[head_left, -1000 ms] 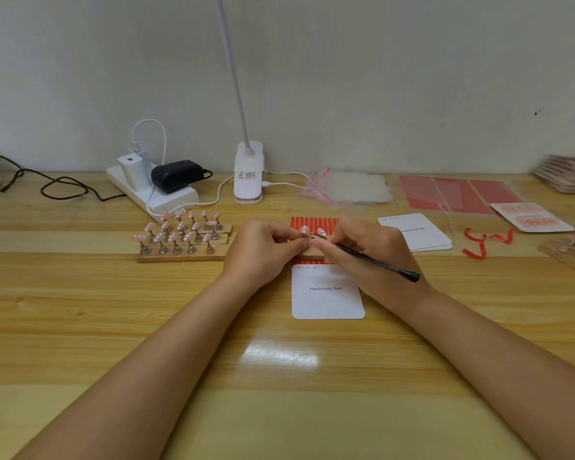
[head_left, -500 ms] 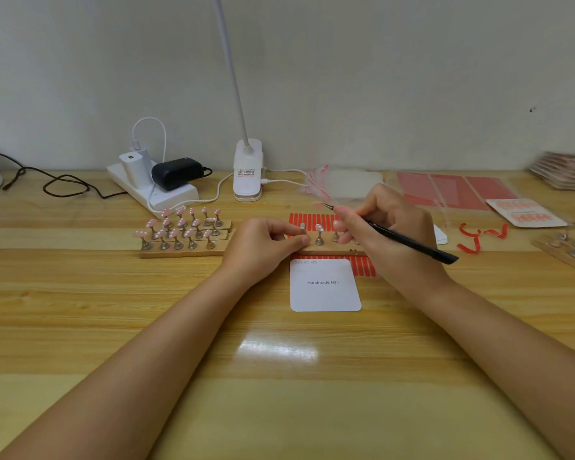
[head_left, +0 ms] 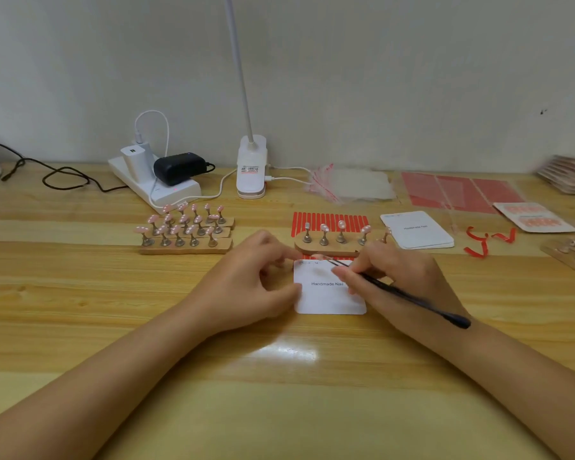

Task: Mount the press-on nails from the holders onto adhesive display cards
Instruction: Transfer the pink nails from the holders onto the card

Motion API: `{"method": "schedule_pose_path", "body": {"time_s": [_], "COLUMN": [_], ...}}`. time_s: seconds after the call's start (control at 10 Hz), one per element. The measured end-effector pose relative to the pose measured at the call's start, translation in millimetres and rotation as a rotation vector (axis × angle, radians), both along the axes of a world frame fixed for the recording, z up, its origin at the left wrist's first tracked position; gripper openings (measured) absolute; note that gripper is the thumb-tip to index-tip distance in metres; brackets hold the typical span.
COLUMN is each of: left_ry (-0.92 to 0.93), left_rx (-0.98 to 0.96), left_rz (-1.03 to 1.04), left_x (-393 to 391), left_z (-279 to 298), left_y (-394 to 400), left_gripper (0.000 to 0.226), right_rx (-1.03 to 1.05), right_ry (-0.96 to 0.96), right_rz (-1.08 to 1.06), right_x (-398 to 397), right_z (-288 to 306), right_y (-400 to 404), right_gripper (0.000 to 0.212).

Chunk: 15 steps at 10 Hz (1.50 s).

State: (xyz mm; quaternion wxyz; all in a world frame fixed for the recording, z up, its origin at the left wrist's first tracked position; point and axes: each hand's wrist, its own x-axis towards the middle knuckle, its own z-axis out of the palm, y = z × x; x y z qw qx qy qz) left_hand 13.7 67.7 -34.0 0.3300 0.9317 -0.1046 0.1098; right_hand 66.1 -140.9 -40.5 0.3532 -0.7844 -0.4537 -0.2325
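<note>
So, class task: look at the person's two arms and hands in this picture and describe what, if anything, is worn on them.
Nothing is worn. The left hand and right hand have no gloves, and no rings show. Both forearms are uncovered right to the bottom of the picture, with no sleeves, watch or bracelet in view.

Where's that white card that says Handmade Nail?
The card lies flat mid-table between the left hand and right hand, just in front of the wooden holder.

White card (head_left: 326, 297), black tool (head_left: 409, 298), red-striped sheet (head_left: 329, 219), pink nails (head_left: 180, 224).
</note>
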Motion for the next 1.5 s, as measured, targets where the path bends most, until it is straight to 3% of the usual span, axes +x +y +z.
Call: {"method": "schedule_pose_path", "body": {"time_s": [0.2,0.3,0.4,0.5,0.6,0.9,1.2,1.3,1.5], "left_ry": [-0.022,-0.021,-0.013,-0.011,-0.008,-0.001,0.019,0.024,0.063], "left_rx": [0.064,0.063,0.056,0.048,0.044,0.039,0.041,0.054,-0.065], "left_rz": [0.029,0.023,0.022,0.019,0.02,0.02,0.019,0.022,0.028], "left_x": [1,1,1,2,1,2,1,1,5], "left_z": [-3,-3,-3,-3,-4,-4,-3,-2,2], "left_y": [-1,-1,-2,-2,-1,-1,-1,-1,0], "left_gripper": [0.048,0.049,0.048,0.047,0.047,0.048,0.049,0.051,0.039], "right_rx": [-0.298,-0.527,-0.614,-0.313,-0.181,-0.235,-0.297,-0.212,0.189], "right_ry": [-0.134,0.005,-0.134,-0.416,-0.435,-0.44,-0.31,-0.176,0.174], "right_rz": [-0.007,-0.079,-0.162,-0.079,0.126,0.156,0.133,0.084,-0.021], "right_x": [16,33,33,18,7,-5,-6,-6,1], "right_z": [-8,-12,-7,-8,-4,9,6,6,3], "right_y": [14,26,31,21,14,19,12,7,-1], "right_gripper": [0.035,0.048,0.055,0.047,0.028,0.027,0.029,0.029,0.024]}}
